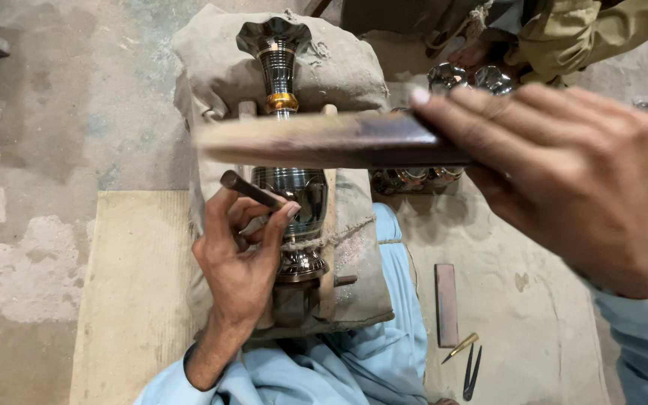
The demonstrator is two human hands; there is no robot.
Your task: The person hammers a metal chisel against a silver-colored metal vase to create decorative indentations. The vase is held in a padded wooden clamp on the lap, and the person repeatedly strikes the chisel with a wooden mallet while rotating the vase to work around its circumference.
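Observation:
A shiny dark metal vase [288,112] with a brass band lies lengthwise on a burlap cushion [339,71], tied into a wooden cradle with cord. My left hand [240,259] pinches a short metal chisel [253,190], its tip against the vase's body. Raised above the vase, my right hand [571,184] grips a long wooden mallet stick [324,140], which looks blurred and crosses over the vase's neck.
A flat sharpening stone [445,304], a small brass punch [460,348] and dark dividers [472,373] lie on the floor at lower right. More polished metal cups [468,77] stand behind. Another person's foot and olive clothing [564,34] are at top right.

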